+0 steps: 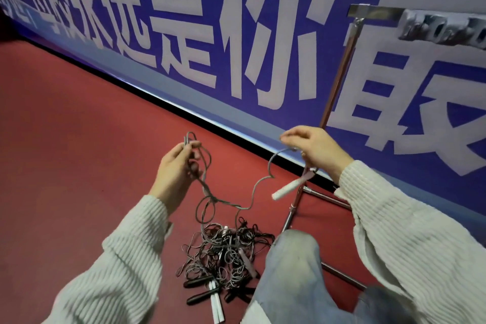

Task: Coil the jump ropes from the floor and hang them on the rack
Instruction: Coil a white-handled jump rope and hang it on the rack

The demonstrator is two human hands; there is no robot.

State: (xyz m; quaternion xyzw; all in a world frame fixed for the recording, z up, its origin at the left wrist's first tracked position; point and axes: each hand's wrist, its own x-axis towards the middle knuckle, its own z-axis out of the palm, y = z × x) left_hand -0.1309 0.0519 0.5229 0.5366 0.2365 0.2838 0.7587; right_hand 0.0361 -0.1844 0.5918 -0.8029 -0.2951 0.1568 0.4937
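Jump rope [252, 189] pinched between both hands [175, 166], above tangled pile [226, 252] on red floor [79, 139], by blue wall [328, 42].

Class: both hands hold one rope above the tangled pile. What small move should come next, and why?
Probably lift the left hand with its loops: the rope between it and the right hand sags and still runs down into the pile, so it must come free before more coiling.

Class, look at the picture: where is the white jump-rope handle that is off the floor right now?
In the head view, right of centre, the white handle dangles just below the right hand, in front of the rack's metal pole and above the rope pile.
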